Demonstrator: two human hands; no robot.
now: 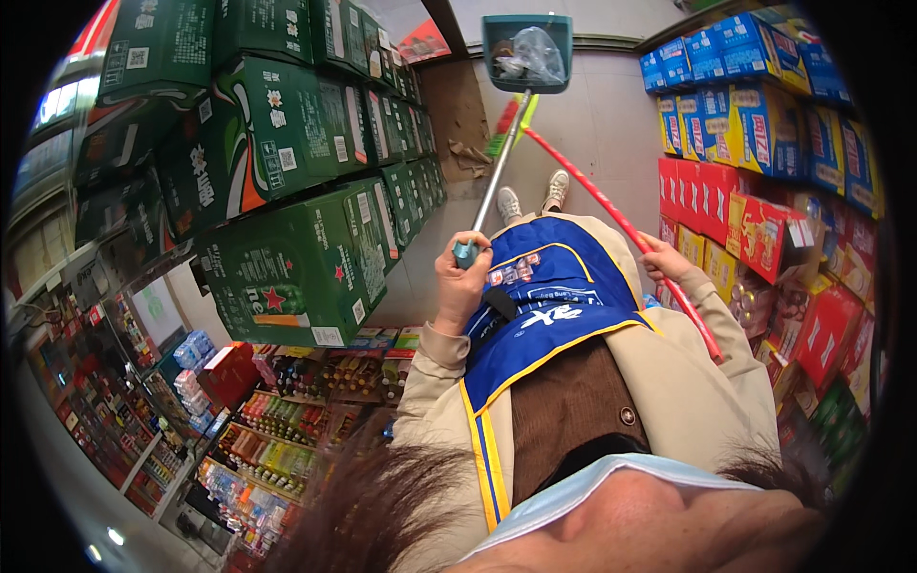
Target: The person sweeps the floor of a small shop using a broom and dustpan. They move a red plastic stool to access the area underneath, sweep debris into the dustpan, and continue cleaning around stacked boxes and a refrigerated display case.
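My left hand is wrapped around the teal grip at the top of a long-handled dustpan's metal pole. At the far end, the dark teal dustpan holds a crumpled clear plastic bag and some brownish litter. My right hand grips the red handle of a broom. Its green and red bristles are on the floor just behind the pan, partly hidden by the dustpan pole. The two handles cross near the broom head.
Green beer cartons are stacked high along the left. Blue, yellow and red drink cartons line the right side. Flattened brown cardboard lies on the tiled floor. Shelves of bottles stand at lower left. A metal door track crosses beyond.
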